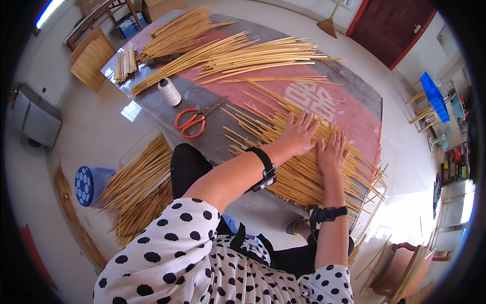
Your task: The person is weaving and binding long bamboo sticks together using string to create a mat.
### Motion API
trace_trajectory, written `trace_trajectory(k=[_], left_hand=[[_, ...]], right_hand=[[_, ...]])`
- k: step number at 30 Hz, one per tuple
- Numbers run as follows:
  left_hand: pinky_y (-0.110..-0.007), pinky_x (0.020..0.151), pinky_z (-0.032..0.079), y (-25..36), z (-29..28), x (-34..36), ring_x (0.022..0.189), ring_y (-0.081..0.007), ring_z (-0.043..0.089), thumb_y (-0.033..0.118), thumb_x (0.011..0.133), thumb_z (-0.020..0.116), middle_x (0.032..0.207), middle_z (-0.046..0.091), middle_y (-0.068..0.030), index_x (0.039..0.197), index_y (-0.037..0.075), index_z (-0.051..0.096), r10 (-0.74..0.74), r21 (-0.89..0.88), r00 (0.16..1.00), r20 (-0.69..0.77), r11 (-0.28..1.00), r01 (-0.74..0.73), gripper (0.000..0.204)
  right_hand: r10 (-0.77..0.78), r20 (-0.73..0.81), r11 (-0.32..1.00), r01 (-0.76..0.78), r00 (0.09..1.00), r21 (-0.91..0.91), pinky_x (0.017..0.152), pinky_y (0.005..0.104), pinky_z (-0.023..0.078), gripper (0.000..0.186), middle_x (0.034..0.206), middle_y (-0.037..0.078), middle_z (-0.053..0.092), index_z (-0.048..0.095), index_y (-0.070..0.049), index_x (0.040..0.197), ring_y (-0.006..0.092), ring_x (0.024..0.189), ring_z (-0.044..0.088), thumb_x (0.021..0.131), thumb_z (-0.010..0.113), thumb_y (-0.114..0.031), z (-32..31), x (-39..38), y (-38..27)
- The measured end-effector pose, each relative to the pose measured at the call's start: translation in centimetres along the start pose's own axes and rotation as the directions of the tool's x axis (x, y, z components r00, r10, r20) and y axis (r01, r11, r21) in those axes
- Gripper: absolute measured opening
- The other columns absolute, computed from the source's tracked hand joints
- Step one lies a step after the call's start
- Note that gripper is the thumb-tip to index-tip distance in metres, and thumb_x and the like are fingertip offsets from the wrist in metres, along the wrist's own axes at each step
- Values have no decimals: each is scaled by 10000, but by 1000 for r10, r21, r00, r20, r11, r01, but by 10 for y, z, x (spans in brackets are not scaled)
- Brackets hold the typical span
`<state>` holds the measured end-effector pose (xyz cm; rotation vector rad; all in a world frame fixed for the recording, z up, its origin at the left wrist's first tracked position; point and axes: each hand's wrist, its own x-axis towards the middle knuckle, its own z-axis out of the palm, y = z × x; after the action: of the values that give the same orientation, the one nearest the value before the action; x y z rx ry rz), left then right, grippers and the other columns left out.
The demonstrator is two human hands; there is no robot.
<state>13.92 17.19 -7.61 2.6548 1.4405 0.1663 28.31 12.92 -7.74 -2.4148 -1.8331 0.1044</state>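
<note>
Your two hands both lie palm down on the layer of thin sticks [298, 177], so the sticks are right under your grip. The layer is on the desk [365, 114], in front of you and a bit to your right. The sticks are long, and they slant from far left to near right. That slant is the big thing to mind.

Your left hand [299, 136] is nearer the left ends, and your right hand [333, 152] is nearer the right ends. They sit side by side, close together, near the far edge of the layer. Your fingers point mostly away from you, so they go across the sticks and not along them.

Both grips are wide, with flat fingers. They press or rest on top, and you can't tell which. Neither one looks wrapped around a stick.

The scissors [204, 114] with red handles lie to the left of the sticks, and the white thread spool [169, 93] stands past them. More loose sticks [263, 54] lie farther back.
</note>
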Motion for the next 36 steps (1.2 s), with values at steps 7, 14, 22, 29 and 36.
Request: trace_trajectory(k=[7,14,22,29,36], left_hand=[[-562,1104,105,-3,0,-2,1412,-317,96,488,941,329,1521,147,-155,1469,120,179,-4,-27,1000,14,1000,4,661],[-573,1096,109,1,-5,-7,1414,-320,81,485,941,328,1522,149,-151,1470,111,175,11,-16,999,51,1000,-10,665],[-582,1100,77,-8,-21,-14,1418,-312,41,479,929,363,1534,72,-150,1479,141,120,11,-111,999,51,994,-5,690],[-599,1085,111,-22,-122,-70,1409,-336,90,445,914,450,1511,123,-181,1462,134,184,89,-237,932,-352,954,-181,684],[-518,1026,286,-173,-172,-165,1247,-373,367,145,765,657,1341,406,-180,1310,105,449,-76,-108,431,-899,993,-49,584]], right_hand=[[-10,-16,1000,10,1000,1,1109,549,97,658,1535,43,153,235,-98,1447,197,1427,51,923,365,-474,12,4,1],[20,31,1000,-20,999,-4,1104,564,90,657,1540,40,135,217,-104,1453,200,1428,47,929,352,-476,4,0,1],[-4,27,1000,4,1000,-1,1101,572,77,634,1541,31,131,217,-131,1457,200,1428,50,934,349,-464,8,3,-3],[29,41,1000,-28,999,-11,1092,587,89,598,1539,14,139,232,-154,1455,204,1425,63,954,320,-469,-9,-1,-13],[-139,-222,986,156,965,63,1079,610,87,530,1527,9,186,289,-206,1439,245,1422,86,979,239,-464,-60,-32,25]])
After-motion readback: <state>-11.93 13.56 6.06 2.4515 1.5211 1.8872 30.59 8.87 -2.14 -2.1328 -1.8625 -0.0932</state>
